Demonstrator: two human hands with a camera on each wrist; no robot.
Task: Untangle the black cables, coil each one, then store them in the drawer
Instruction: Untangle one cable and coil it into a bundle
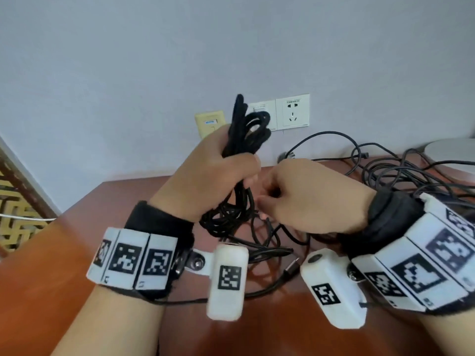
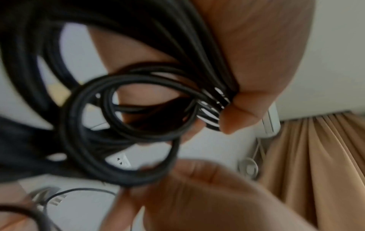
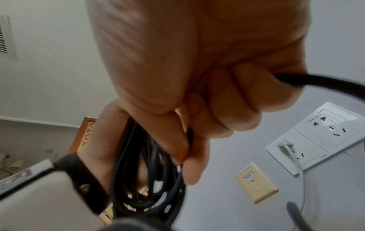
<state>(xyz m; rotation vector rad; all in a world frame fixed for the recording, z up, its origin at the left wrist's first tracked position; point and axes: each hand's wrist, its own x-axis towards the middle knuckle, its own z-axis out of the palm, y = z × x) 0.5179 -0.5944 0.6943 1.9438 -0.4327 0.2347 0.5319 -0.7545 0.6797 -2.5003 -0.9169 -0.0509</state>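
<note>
Head view looks down from above; wrist views look up (very close), sharing the wall socket (image 1: 292,112).

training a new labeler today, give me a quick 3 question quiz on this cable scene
1. True or false: the left hand grips a coil of black cable, held above the table.
2. Multiple choice: where do the loose cables lie? A) on the floor B) on the table, to the right of the hands C) in a drawer
3. Fill in: the right hand has its fingers curled round a black ____.

Key: 1 true; 2 B; 3 cable
</note>
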